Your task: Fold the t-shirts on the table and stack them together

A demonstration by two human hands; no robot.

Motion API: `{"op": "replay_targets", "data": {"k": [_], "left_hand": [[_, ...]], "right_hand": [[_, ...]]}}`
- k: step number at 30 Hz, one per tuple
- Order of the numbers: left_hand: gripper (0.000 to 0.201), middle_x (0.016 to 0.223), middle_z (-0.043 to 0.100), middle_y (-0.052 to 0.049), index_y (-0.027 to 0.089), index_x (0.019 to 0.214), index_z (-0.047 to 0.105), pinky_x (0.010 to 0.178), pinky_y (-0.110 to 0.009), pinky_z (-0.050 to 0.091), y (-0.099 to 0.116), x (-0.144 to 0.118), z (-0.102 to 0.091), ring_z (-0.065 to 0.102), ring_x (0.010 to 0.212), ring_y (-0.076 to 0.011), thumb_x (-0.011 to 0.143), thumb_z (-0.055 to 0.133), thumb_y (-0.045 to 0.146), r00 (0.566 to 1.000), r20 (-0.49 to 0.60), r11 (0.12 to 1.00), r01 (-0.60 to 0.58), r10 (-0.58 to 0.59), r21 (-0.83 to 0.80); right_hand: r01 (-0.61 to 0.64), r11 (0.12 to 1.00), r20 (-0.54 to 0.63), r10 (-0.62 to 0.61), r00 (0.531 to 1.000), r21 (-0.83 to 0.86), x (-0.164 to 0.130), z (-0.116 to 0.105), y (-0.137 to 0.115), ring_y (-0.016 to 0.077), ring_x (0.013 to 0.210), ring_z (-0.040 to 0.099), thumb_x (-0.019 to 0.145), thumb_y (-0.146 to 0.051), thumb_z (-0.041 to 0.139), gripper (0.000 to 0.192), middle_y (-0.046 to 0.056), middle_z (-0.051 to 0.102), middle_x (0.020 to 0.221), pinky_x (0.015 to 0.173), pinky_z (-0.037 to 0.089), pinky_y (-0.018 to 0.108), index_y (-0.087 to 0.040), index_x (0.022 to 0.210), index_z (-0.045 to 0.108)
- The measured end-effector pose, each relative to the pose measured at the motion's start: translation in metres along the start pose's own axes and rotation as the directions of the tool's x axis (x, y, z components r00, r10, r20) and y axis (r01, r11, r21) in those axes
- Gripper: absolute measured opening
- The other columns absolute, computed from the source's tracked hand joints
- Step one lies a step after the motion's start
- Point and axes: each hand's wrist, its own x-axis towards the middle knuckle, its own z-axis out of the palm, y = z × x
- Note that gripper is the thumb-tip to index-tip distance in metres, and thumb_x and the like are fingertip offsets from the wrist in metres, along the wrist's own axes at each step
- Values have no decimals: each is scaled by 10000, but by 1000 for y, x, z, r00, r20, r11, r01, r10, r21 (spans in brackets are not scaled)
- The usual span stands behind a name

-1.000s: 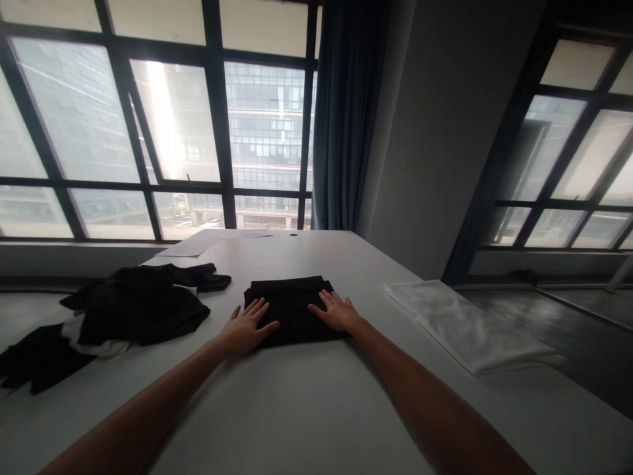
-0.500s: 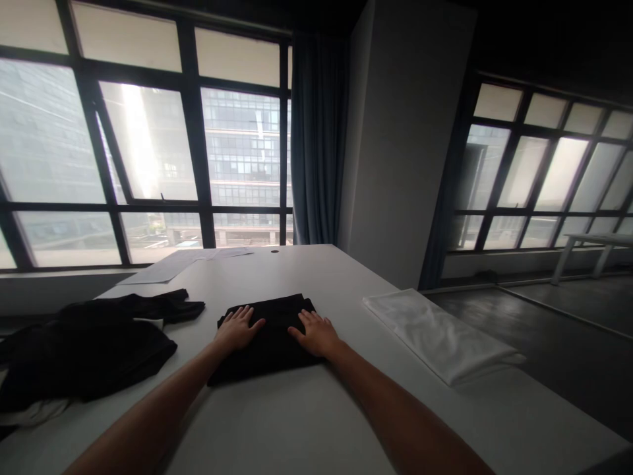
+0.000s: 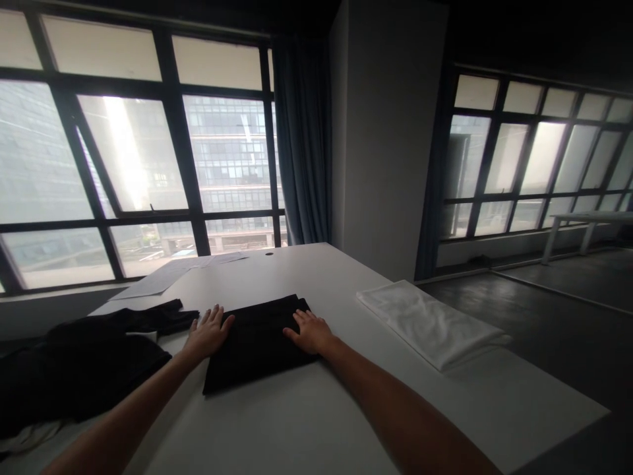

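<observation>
In front of me a folded black garment (image 3: pixel 260 343) lies flat, its exact kind not clear. My left hand (image 3: pixel 208 332) rests at its left edge, fingers spread and pointing away from me. On the right part of the cloth lies my right hand (image 3: pixel 310 332), palm down with the fingers apart. Neither hand grips anything. To the left is a loose heap of black clothing (image 3: pixel 84 369), with a bit of white showing at its lower edge.
A folded white cloth (image 3: pixel 430 323) lies on the right side of the white table (image 3: pixel 257 429). Sheets of paper (image 3: pixel 155 280) are at the far left edge, near a round hole (image 3: pixel 270 254). Beyond stand windows, a blue curtain (image 3: pixel 304 152) and a pillar (image 3: pixel 388 145).
My left hand has slid left, from on top of the folded black garment to its left edge. The right hand stays on the cloth. The view has tilted slightly.
</observation>
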Motion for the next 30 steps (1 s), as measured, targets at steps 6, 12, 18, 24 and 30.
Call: {"op": "replay_targets", "data": {"k": [6,12,18,24,30], "left_hand": [[712,1594,270,-65,200,1516,339,1199,-455,182,12,-46,12,194,1487,-254,940,272,613,941,62,939,-323,331,-116],[658,1578,295,-41,250,1493,386,1195,-454,201,-2,-59,18,217,1481,-261,943,318,604,938,65,919,-319,342,-233],[643,1603,213,-37,259,1507,354,1198,-511,127,-15,-64,23,137,1499,-266,952,301,580,955,35,943,-283,294,-176],[675,1610,204,-48,257,1503,370,1175,-586,105,-3,-75,16,143,1485,-356,932,322,613,975,58,962,-199,214,-189],[640,1606,262,-52,244,1486,395,1189,-522,164,0,-79,5,269,1465,-279,971,188,563,978,39,938,-184,204,-295]], "right_hand": [[-10,1000,-9,10,1000,-8,1,2,0,295,1477,187,934,-648,293,762,74,217,1610,1177,194,468,-166,1523,330],[-43,998,-80,40,996,-43,-4,0,-5,306,1437,287,931,-633,335,753,124,291,1582,1140,275,477,-151,1510,347],[-267,959,-92,275,957,94,0,-16,12,358,1143,599,847,-548,593,655,245,632,1230,955,474,452,-48,1270,588],[-265,599,168,214,962,756,10,-17,25,262,880,705,832,-455,674,356,158,737,938,786,567,352,-99,842,679],[-159,713,-26,241,970,683,15,-18,22,213,872,680,805,-248,667,217,127,713,984,782,538,317,-104,960,618]]}}
